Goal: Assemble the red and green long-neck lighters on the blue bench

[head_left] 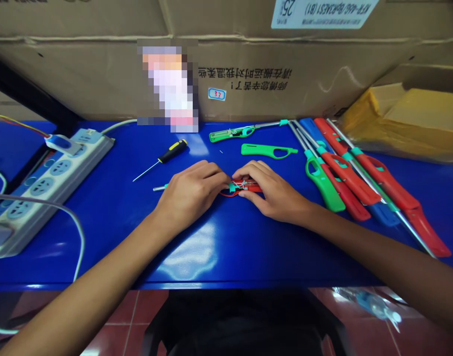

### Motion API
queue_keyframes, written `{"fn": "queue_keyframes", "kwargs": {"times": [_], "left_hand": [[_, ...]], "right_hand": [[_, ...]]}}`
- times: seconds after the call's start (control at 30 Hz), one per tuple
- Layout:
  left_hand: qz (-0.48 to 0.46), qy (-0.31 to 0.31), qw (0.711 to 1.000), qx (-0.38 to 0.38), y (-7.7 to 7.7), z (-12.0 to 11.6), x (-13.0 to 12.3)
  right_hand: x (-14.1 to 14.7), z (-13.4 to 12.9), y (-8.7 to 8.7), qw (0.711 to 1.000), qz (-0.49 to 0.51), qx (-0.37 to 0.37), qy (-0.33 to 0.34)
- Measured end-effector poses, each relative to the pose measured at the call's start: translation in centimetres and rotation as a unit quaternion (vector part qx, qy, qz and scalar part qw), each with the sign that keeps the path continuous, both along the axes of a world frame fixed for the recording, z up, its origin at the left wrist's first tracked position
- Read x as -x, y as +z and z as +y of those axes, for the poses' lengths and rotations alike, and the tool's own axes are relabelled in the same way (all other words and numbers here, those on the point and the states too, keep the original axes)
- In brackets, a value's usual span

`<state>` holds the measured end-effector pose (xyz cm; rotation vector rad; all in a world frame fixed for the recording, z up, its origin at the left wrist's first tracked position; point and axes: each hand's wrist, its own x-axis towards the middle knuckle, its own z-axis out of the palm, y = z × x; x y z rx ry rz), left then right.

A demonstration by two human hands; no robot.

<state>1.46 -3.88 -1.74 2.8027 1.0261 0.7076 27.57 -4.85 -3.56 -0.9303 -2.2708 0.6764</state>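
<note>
A red lighter (253,186) lies opened at the middle of the blue table, with white wires and a teal part showing inside. My left hand (191,190) is closed over its metal tube side, the fingertips at the teal part; the tube's tip pokes out left of the hand. My right hand (273,193) pinches the red body from the right, thumb below and fingers above. Behind the hands are an opened green lighter (232,134) with its insides exposed and a loose green shell half (267,151). A black and yellow screwdriver (172,151) lies behind my left hand.
Several red, blue and green lighters (371,183) are piled at the right. A white power strip (44,190) with cables stands at the left. Large cardboard boxes (111,84) form the back, beside a blurred upright object (172,86). A taped carton (419,118) sits back right.
</note>
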Motion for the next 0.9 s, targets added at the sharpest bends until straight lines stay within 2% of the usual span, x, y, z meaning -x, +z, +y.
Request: {"fn": "queue_keyframes", "kwargs": {"times": [0.3,0.73,0.9], "left_hand": [[-0.042,0.005,0.999,-0.027,-1.2,0.0,-0.3],[-0.058,-0.001,0.998,-0.028,-1.4,0.1,-0.5],[-0.027,0.012,0.999,-0.04,-1.1,-0.2,-0.5]], "right_hand": [[0.0,-0.1,0.0,1.0,0.005,0.01,-0.005],[0.0,0.1,-0.1,1.0,0.01,0.001,-0.003],[-0.1,0.2,-0.1,1.0,0.012,0.009,-0.006]]}}
